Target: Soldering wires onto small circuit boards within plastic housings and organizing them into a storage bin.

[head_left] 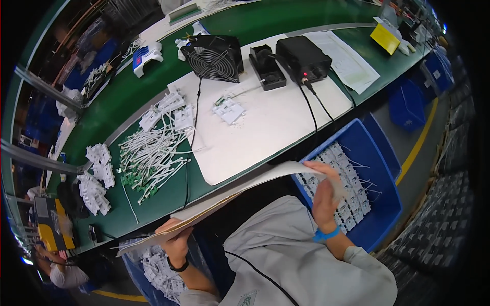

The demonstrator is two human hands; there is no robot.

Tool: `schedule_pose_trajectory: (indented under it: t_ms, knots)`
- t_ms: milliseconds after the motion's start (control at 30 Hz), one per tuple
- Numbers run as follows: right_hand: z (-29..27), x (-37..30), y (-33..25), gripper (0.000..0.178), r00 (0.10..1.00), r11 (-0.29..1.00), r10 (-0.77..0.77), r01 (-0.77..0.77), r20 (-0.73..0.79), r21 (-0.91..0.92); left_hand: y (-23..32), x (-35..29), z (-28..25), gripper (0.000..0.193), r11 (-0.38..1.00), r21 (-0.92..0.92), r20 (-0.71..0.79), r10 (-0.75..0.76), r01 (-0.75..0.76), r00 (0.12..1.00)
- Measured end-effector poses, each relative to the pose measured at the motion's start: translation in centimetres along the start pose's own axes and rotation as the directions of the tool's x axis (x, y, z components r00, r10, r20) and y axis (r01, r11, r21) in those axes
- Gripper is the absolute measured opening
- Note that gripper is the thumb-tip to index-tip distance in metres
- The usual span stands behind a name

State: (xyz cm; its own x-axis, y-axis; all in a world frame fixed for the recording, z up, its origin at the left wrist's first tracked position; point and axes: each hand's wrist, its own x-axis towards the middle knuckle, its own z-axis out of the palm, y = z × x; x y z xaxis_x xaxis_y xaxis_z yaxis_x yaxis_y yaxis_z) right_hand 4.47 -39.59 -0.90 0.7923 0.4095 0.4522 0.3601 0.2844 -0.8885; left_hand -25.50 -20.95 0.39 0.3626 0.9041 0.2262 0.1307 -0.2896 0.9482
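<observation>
A long, pale cardboard sheet [224, 193] is held in front of my lap, along the bench's near edge. It bows upward toward its right end, and a brown edge shows along its lower side; I cannot tell whether it is one layer or more. My left hand [176, 244] is closed on its left part, thumb near the upper face. My right hand [325, 199] grips its right end, over a blue bin [377, 224] in which white plastic parts [339, 188] lie in rows, some with white wires. A blue band circles my right wrist.
On the bench lie a white board [265, 137], one white part [228, 109], a bundle of white wires [153, 153] and stacked white parts [94, 194]. Behind stand a black fan [213, 58], a soldering iron stand [268, 69] and a black control box [303, 58]. Another bin [135, 270] holds white parts.
</observation>
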Motion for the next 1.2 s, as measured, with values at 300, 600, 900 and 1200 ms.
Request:
schedule_pose_trajectory:
  t_ms: [300,600,900,1200]
  knots:
    - [-3.0,4.6,-1.9,0.041,0.958,0.963,-0.271,0.271,-0.093,-0.015,4.7,3.3,0.5,0.021,0.946,0.026,0.030,0.322,-0.323,0.946]
    - [-4.5,7.0,-1.0,0.076,0.941,0.967,0.120,-0.182,0.316,0.178,4.2,5.6,-3.7,0.089,0.925,-0.228,-0.136,0.280,-0.305,0.950]
    - [-7.3,5.3,-7.1,0.022,0.983,0.985,0.169,-0.170,0.070,0.005,4.6,7.2,-4.6,0.078,0.715,-0.428,-0.137,0.553,-0.553,0.822]
    - [-7.9,6.2,-9.9,0.029,0.932,0.980,-0.102,0.036,-0.347,-0.194,15.3,8.3,5.8,0.029,0.891,-0.302,-0.120,0.318,-0.339,0.941]
